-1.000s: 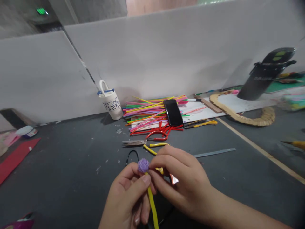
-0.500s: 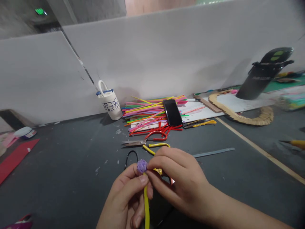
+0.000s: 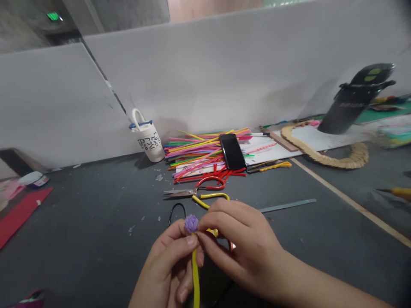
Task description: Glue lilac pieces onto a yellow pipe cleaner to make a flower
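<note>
A small purple ball-shaped flower (image 3: 191, 223) sits at the top of a flat yellow strip (image 3: 195, 278) that hangs down like a stem. My left hand (image 3: 170, 261) is closed, thumb and fingers pinching the yellow strip just under the flower. From the right, my right hand (image 3: 240, 244) pinches at the flower's lower right side with thumb and forefinger. Just beyond my hands lie scissors (image 3: 192, 192) with red-and-metal handles and a yellow-handled tool (image 3: 212, 196), partly covered by my right hand.
Behind lie many coloured pipe-cleaner-like sticks (image 3: 192, 149) with a black phone (image 3: 233, 152) on them. A white cup (image 3: 150, 143) stands left of them, a dark bottle (image 3: 353, 102) at far right. A grey strip (image 3: 289, 205) and red paper (image 3: 24, 216) lie on the table.
Almost nothing differs. The lower part of the yellow strip has swung slightly left, and my left thumb has shifted a little. Both hands stay at the flower.
</note>
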`<state>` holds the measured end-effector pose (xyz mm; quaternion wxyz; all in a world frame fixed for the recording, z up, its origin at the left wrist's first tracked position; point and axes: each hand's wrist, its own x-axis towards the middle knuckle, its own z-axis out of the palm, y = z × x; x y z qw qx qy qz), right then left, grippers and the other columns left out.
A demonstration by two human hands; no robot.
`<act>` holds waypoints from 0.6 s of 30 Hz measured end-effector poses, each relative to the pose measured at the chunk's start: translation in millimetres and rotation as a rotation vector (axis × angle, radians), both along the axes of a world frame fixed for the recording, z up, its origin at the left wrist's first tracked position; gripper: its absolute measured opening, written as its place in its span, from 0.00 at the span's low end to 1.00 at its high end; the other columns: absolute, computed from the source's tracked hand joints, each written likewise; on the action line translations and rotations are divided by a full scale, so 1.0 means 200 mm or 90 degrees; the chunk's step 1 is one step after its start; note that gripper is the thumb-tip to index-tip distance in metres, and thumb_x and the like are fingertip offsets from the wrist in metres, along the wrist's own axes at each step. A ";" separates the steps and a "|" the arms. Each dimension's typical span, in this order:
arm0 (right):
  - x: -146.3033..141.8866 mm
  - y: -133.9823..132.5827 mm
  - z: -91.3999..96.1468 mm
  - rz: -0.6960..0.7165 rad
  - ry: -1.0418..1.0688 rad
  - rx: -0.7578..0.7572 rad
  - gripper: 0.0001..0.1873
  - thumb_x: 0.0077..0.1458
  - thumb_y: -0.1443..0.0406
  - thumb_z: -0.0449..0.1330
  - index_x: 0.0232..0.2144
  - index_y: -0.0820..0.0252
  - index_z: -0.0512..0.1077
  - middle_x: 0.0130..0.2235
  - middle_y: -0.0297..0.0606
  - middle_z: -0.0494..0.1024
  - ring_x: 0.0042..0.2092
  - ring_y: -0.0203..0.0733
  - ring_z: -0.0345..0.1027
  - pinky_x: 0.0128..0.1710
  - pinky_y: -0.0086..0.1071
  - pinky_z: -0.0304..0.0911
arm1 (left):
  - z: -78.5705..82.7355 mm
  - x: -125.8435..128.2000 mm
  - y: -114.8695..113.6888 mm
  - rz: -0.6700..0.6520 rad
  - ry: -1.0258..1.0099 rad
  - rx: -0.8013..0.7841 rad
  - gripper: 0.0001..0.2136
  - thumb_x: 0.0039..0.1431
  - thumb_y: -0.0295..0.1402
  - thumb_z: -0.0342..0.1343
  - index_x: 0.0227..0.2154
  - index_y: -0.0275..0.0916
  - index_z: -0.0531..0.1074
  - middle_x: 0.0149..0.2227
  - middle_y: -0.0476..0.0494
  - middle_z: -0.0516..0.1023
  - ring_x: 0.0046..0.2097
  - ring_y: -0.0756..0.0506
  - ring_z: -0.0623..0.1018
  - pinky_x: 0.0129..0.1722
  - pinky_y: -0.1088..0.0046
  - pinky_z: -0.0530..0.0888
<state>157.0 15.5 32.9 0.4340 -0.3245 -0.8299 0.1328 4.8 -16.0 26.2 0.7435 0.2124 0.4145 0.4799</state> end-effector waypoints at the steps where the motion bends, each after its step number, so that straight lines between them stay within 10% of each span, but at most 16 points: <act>1: 0.00 0.00 0.00 0.001 0.002 -0.001 0.07 0.58 0.71 0.55 0.28 0.63 0.71 0.27 0.36 0.73 0.28 0.36 0.64 0.29 0.29 0.57 | 0.00 0.00 0.00 0.004 0.001 0.002 0.02 0.51 0.28 0.60 0.27 0.35 0.75 0.18 0.52 0.74 0.13 0.62 0.59 0.13 0.87 0.50; 7: -0.01 0.00 0.00 0.023 0.054 -0.043 0.06 0.57 0.72 0.56 0.29 0.62 0.72 0.28 0.35 0.73 0.29 0.35 0.64 0.29 0.28 0.59 | 0.01 0.00 0.00 0.004 -0.003 -0.011 0.02 0.50 0.29 0.61 0.27 0.35 0.75 0.18 0.53 0.72 0.13 0.62 0.59 0.14 0.87 0.53; 15: -0.01 0.04 0.08 0.052 0.273 -0.476 0.04 0.48 0.71 0.58 0.29 0.60 0.71 0.25 0.29 0.69 0.27 0.32 0.63 0.26 0.24 0.60 | -0.01 0.00 0.02 -0.014 -0.019 0.029 0.05 0.50 0.30 0.64 0.30 0.37 0.75 0.21 0.52 0.74 0.14 0.61 0.60 0.15 0.88 0.58; 18: -0.01 0.03 0.08 0.060 0.271 -0.488 0.06 0.46 0.71 0.59 0.30 0.60 0.71 0.27 0.29 0.69 0.27 0.32 0.61 0.26 0.25 0.59 | -0.03 -0.01 0.02 -0.016 -0.013 0.043 0.05 0.50 0.30 0.65 0.29 0.38 0.75 0.20 0.51 0.75 0.14 0.61 0.60 0.14 0.88 0.57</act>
